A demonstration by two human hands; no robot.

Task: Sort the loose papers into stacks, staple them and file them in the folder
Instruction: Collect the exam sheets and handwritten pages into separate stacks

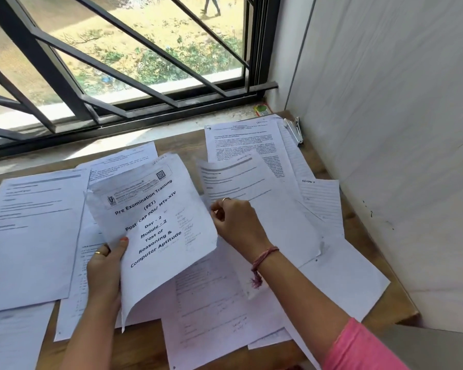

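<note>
Overhead, a barred window [118, 62] fills the far side, with a white wall panel [398, 129] standing along the right edge of the wooden desk [358, 217]. Loose printed papers [30, 231] lie spread and overlapping across nearly the whole desk top, some face up with text, some lined sheets at the right. A separate pile of papers [241, 140] sits at the far right corner, near the window sill. The left hand [104, 271] grasps a sheaf headed "Pre Examination Training" [155, 217], thumb on its front near the lower left edge, holding it tilted above the scattered sheets. The right hand [235, 222], fingers curled, pinches the edge of a printed sheet [251, 188] lying just right of the sheaf. A silver stapler [294, 132] rests beside the wall panel, just right of the far pile. A small green and orange object [262, 110] sits on the sill; what it is cannot be told.
</note>
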